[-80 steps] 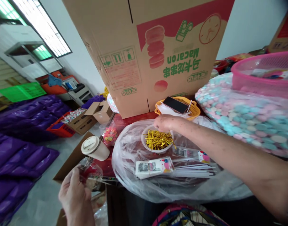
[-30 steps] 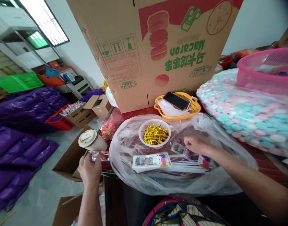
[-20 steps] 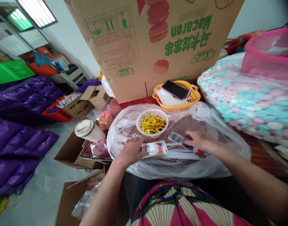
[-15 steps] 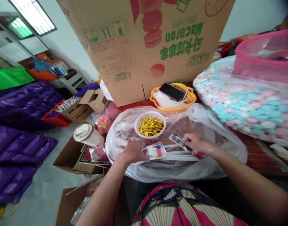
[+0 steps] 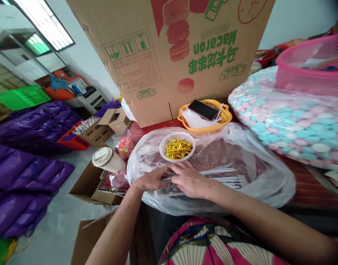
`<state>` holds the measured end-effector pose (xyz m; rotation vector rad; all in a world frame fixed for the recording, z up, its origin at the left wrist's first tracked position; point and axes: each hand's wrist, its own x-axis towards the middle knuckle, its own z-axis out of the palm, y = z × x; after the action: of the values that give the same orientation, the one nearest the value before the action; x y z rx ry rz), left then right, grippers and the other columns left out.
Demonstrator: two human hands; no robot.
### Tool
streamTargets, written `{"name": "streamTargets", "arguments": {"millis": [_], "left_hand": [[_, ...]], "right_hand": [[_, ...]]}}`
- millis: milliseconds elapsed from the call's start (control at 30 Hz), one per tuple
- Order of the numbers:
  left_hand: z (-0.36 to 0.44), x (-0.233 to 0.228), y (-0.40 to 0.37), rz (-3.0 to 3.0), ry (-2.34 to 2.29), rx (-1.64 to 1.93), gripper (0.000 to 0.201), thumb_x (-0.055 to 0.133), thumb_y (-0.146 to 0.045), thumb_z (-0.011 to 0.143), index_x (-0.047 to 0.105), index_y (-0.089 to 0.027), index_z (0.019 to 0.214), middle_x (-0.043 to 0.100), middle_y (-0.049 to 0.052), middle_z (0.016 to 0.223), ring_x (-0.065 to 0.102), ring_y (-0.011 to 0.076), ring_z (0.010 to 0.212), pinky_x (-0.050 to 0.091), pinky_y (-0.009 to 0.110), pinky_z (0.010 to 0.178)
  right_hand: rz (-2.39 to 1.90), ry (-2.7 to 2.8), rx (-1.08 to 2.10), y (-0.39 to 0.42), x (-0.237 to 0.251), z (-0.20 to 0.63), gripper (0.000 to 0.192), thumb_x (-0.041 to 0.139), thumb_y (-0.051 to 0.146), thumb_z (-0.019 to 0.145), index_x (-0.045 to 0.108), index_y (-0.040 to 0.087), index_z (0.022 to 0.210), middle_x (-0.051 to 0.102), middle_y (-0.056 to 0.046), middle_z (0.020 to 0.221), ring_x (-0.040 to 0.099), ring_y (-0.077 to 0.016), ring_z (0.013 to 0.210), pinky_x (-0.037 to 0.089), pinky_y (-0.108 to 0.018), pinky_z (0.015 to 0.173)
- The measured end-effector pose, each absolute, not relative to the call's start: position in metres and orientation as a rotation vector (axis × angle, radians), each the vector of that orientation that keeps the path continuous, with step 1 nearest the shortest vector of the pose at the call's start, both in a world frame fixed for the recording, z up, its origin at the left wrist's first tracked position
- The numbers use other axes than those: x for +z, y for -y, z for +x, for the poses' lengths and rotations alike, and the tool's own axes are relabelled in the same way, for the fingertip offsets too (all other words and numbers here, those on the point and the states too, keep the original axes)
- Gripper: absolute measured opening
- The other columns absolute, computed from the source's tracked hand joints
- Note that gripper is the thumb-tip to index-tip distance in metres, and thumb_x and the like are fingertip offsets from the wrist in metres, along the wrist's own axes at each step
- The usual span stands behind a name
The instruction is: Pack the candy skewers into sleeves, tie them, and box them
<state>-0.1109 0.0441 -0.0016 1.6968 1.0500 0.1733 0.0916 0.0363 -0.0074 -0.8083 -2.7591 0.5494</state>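
Both my hands meet just in front of a white bowl (image 5: 161,149) of gold twist ties (image 5: 178,148). My left hand (image 5: 152,179) is closed, its fingertips pinching at a small clear plastic packet (image 5: 165,192). From the right, my right hand (image 5: 191,181) reaches across, fingers bent and closed at the same packet. The fingers cover most of the packet and its contents. Several white sticks (image 5: 226,180) lie to the right, partly behind my right wrist. Everything here rests on a large clear plastic bag (image 5: 260,176) spread over the red table.
Behind the bowl stands a yellow basket (image 5: 203,129) with a phone (image 5: 203,109) on top. A big macaron carton (image 5: 169,73) rises behind. A bag of pastel candies (image 5: 304,129) lies right, under a pink basket (image 5: 309,62). A lidded cup (image 5: 109,159) stands left.
My right hand has moved left with the clear packet and now meets my left hand. The printed packet that lay by my left hand is now covered from view. The view has shifted slightly.
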Motion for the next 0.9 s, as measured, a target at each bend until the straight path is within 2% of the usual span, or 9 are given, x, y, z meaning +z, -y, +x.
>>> {"name": "streamTargets", "arguments": {"millis": [133, 300, 367, 467, 567, 633, 733, 833, 900], "left_hand": [[-0.125, -0.006, -0.04, 1.604, -1.009, 0.275, 0.061, 0.063, -0.042, 0.08, 0.049, -0.019, 0.135, 0.057, 0.01, 0.136, 0.052, 0.0255, 0.124, 0.043, 0.037, 0.1], [-0.12, -0.014, -0.032, 1.694, -1.23, 0.08, 0.045, 0.077, -0.04, 0.065, 0.07, -0.017, 0.103, 0.072, 0.002, 0.092, 0.063, 0.022, 0.086, 0.049, 0.027, 0.075], [-0.117, -0.014, -0.025, 1.72, -1.219, 0.167, 0.039, 0.076, -0.037, 0.067, 0.071, -0.017, 0.1, 0.069, 0.0, 0.085, 0.061, 0.018, 0.078, 0.048, 0.024, 0.069], [-0.121, -0.006, -0.012, 1.659, -1.196, 0.326, 0.035, 0.075, -0.034, 0.068, 0.07, -0.015, 0.096, 0.067, 0.0, 0.078, 0.056, 0.0142, 0.069, 0.045, 0.022, 0.063], [-0.135, 0.015, -0.01, 1.475, -1.241, 0.497, 0.046, 0.077, -0.038, 0.065, 0.068, -0.013, 0.102, 0.066, 0.001, 0.075, 0.054, 0.0124, 0.062, 0.045, 0.023, 0.059], [-0.144, 0.034, -0.022, 1.421, -1.332, 0.621, 0.054, 0.08, -0.041, 0.061, 0.066, -0.012, 0.105, 0.066, 0.002, 0.074, 0.054, 0.0122, 0.059, 0.044, 0.023, 0.056], [-0.144, 0.056, -0.064, 1.56, -1.396, 0.705, 0.048, 0.08, -0.041, 0.06, 0.068, -0.011, 0.096, 0.067, 0.004, 0.079, 0.057, 0.0139, 0.065, 0.045, 0.024, 0.06], [-0.123, 0.059, -0.118, 1.737, -1.334, 0.531, 0.046, 0.075, -0.044, 0.064, 0.07, -0.012, 0.097, 0.069, 0.004, 0.083, 0.059, 0.0152, 0.069, 0.046, 0.025, 0.063], [-0.103, 0.054, -0.148, 1.842, -1.332, 0.385, 0.039, 0.078, -0.04, 0.059, 0.073, -0.014, 0.087, 0.068, 0.002, 0.075, 0.06, 0.0155, 0.066, 0.045, 0.025, 0.061]], "right_hand": [[-0.873, 2.816, 0.546, -0.039, -0.017, 0.088, 0.012, 0.054, 0.014, 0.084, 0.065, 0.014, 0.09, 0.066, -0.015, 0.104, 0.057, -0.0282, 0.1, 0.04, -0.044, 0.085], [-1.108, 2.605, 0.622, -0.071, 0.04, 0.105, 0.018, 0.042, 0.02, 0.094, 0.06, 0.017, 0.091, 0.064, -0.004, 0.076, 0.055, -0.0149, 0.067, 0.036, -0.027, 0.063], [-1.286, 2.399, 0.594, -0.099, 0.057, 0.1, 0.017, 0.043, 0.021, 0.093, 0.06, 0.018, 0.093, 0.062, -0.003, 0.076, 0.053, -0.0141, 0.067, 0.034, -0.026, 0.062], [-1.329, 2.41, 0.682, -0.14, 0.055, 0.082, 0.01, 0.055, 0.016, 0.083, 0.063, 0.018, 0.077, 0.061, 0.0, 0.068, 0.051, -0.0118, 0.061, 0.034, -0.023, 0.059], [-1.361, 2.403, 0.744, -0.165, 0.04, 0.069, 0.007, 0.067, 0.012, 0.07, 0.062, 0.016, 0.066, 0.06, 0.001, 0.062, 0.051, -0.0116, 0.059, 0.035, -0.022, 0.058], [-1.381, 2.318, 0.71, -0.172, 0.039, 0.072, 0.002, 0.064, 0.015, 0.074, 0.065, 0.016, 0.075, 0.063, 0.0, 0.07, 0.053, -0.0128, 0.066, 0.036, -0.022, 0.062], [-1.415, 2.14, 0.635, -0.175, 0.052, 0.097, 0.018, 0.051, 0.021, 0.086, 0.065, 0.015, 0.094, 0.066, -0.003, 0.087, 0.055, -0.014, 0.08, 0.038, -0.023, 0.07], [-1.518, 1.986, 0.607, -0.173, 0.057, 0.126, 0.023, 0.045, 0.025, 0.089, 0.064, 0.014, 0.088, 0.065, -0.005, 0.086, 0.055, -0.0164, 0.083, 0.038, -0.025, 0.072], [-1.606, 1.909, 0.651, -0.167, 0.046, 0.139, 0.025, 0.044, 0.028, 0.089, 0.062, 0.014, 0.079, 0.063, -0.006, 0.077, 0.056, -0.0176, 0.077, 0.039, -0.026, 0.067]]}}
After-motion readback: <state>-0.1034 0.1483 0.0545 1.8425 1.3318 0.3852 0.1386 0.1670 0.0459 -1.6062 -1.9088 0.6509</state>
